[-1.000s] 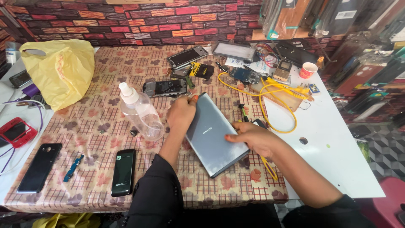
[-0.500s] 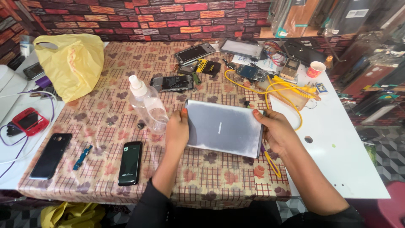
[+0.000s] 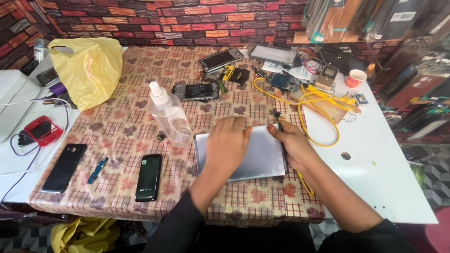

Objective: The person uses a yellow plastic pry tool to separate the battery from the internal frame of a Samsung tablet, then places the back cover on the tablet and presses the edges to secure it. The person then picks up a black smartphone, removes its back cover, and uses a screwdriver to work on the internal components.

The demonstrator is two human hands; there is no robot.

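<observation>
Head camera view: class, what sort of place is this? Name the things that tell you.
Probably a phone repair bench. An opened phone with bare insides and a loose blue circuit board lie on the patterned tablecloth, while both hands, left and right, rest on a flat silver tablet.

Two black phones lie at eight o'clock, one spray bottle (clear), one yellow bag, one paper cup.
</observation>
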